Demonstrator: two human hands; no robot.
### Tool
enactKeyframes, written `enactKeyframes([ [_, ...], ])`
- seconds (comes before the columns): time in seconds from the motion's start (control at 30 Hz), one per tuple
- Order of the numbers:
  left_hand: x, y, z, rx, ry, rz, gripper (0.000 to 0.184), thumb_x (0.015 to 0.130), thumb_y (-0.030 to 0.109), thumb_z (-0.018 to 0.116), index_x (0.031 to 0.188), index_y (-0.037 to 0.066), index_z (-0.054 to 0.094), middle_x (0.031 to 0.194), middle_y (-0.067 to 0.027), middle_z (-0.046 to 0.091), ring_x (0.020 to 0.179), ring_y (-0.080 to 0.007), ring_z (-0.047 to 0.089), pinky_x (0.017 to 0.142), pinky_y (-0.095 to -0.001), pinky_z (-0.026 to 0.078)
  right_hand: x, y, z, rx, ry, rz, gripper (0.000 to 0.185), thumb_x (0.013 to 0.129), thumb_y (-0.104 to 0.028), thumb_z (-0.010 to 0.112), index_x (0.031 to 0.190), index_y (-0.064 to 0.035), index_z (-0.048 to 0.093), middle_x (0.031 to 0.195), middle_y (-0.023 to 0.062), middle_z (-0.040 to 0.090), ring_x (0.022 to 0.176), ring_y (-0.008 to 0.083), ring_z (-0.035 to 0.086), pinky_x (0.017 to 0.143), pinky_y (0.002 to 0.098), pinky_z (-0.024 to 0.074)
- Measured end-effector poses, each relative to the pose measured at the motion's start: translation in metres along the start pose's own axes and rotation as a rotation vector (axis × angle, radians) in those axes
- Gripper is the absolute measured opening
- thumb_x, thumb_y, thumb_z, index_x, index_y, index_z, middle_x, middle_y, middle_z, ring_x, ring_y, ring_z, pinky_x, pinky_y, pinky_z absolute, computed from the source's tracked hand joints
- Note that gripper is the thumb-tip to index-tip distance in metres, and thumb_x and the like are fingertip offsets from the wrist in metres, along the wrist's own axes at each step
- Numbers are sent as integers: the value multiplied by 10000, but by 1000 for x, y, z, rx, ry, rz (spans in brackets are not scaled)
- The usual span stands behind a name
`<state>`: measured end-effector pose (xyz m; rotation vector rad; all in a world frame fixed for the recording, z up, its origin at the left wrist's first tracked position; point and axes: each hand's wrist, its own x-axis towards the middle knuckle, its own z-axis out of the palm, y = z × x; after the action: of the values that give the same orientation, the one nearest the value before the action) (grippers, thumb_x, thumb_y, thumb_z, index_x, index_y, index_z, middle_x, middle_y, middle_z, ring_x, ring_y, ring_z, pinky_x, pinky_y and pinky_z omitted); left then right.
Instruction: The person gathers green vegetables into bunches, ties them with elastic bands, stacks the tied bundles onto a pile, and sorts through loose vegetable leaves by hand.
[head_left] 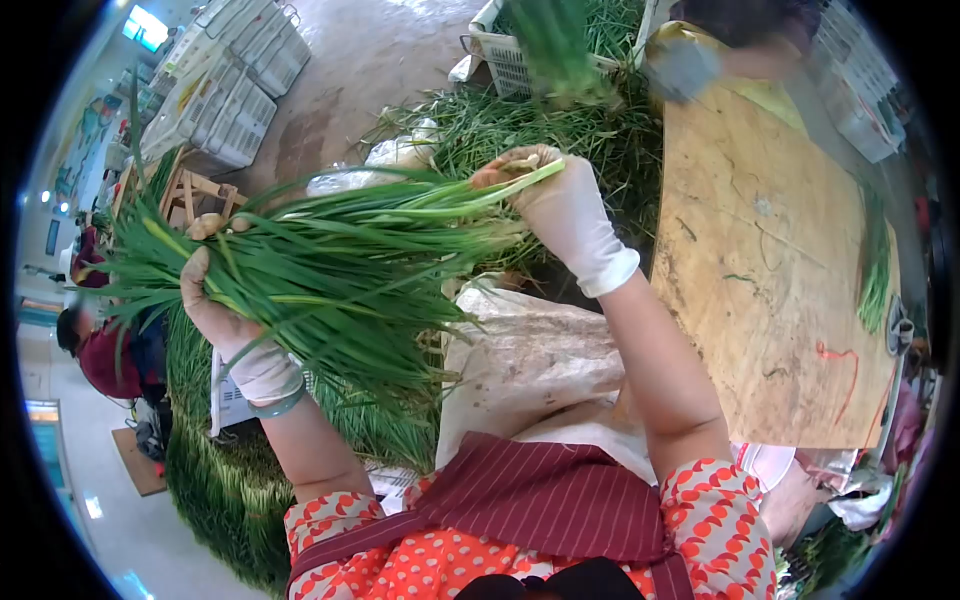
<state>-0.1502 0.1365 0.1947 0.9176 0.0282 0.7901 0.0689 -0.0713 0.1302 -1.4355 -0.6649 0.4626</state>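
A large loose bunch of Chinese chives [340, 265] lies sideways in front of my chest, with its pale stem ends to the right. My left hand [222, 310], in a dirty whitish glove, is closed around the leafy side, fingers and thumb showing through the leaves. My right hand [572, 215], in a white glove with soiled fingertips, pinches a few pale stalks of the chives at their stem ends. Those stalks stretch slightly above the rest of the bunch. A stained white sheet [535, 345] hangs below the bunch, over my lap.
A wooden board [765, 270] stands to the right, with a small chive bundle [875, 265] at its far edge. Loose greens [600, 135] pile up beyond my hands, near a white crate [500, 62]. Stacked crates [225, 95] and a person [105, 360] are at left; another person [745, 40] works opposite.
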Motion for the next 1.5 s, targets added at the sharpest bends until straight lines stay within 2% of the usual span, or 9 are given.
enactKeyframes([
  [0.37, -16, 36, -86, -331, -177, 362, 228, 812, 139, 529, 1040, 154, 528, 1076, -24, 539, 1143, -240, 448, 1047, -442, 283, -7, 36, -91, 772, 239, -129, 219, 844, -139, 633, 1005, 11, 633, 886, 84, 664, 819, 142, 621, 820, 262, 489],
  [0.43, -21, 39, -86, -307, -200, 320, 228, 811, 153, 537, 1039, 169, 531, 1098, -35, 539, 1166, -268, 421, 1050, -460, 272, -2, 45, -96, 587, 365, -30, 290, 822, -131, 651, 1087, -20, 611, 981, 111, 654, 959, 193, 607, 932, 304, 449],
  [0.5, -21, 39, -89, -175, -162, 354, 237, 803, 161, 550, 1039, 174, 532, 1110, -41, 542, 1183, -269, 405, 1048, -474, 269, -1, 67, -91, -651, 455, -99, 344, 789, -130, 676, 1120, -63, 608, 1106, 126, 620, 1098, 220, 549, 994, 322, 397],
  [0.53, -20, 38, -88, -165, -196, 342, 239, 800, 169, 552, 1038, 173, 532, 1106, -44, 541, 1183, -272, 401, 1047, -476, 273, -4, 48, -72, -396, 284, -185, 393, 768, -140, 691, 1149, -100, 604, 1195, 130, 578, 1171, 222, 497, 1009, 322, 378],
  [0.63, -19, 32, -81, -128, -129, 347, 234, 794, 180, 541, 1027, 170, 535, 1094, -54, 542, 1176, -283, 395, 1048, -478, 267, -14, -1, -23, 101, -283, 84, 449, 784, -260, 701, 1182, -84, 587, 1221, 110, 567, 1138, 196, 516, 983, 306, 393],
  [1.0, -10, 4, -52, -159, -269, 277, 277, 846, 232, 471, 1099, 141, 538, 1142, -76, 545, 1213, -328, 352, 1030, -528, 280, -19, -16, 42, 164, -407, -196, 148, 826, -93, 652, 918, 21, 670, 765, 94, 660, 549, 111, 590, 515, 245, 478],
  [1.17, -10, 10, -100, -174, 71, 431, 337, 885, 267, 437, 1197, 163, 511, 1225, -79, 511, 1234, -307, 344, 1002, -571, 295, -43, -27, 31, 153, -520, -89, 191, 823, -195, 665, 848, -6, 670, 709, 47, 640, 587, 151, 584, 614, 291, 490],
  [1.27, 1, -4, -49, -202, -352, 306, 311, 890, 264, 467, 1181, 161, 507, 1262, -84, 475, 1239, -294, 337, 999, -556, 319, -49, -31, 15, -113, -684, -384, 127, 848, -137, 597, 796, -25, 627, 605, 49, 578, 597, 208, 569, 962, 428, 375],
  [1.5, -3, 4, -88, -323, -386, 204, 275, 876, 221, 501, 1144, 161, 499, 1246, -88, 484, 1235, -301, 339, 999, -555, 330, -48, -20, -62, 450, -554, -358, 392, 874, -331, 542, 616, -45, 613, 597, 68, 576, 591, 220, 574, 929, 472, 416],
])
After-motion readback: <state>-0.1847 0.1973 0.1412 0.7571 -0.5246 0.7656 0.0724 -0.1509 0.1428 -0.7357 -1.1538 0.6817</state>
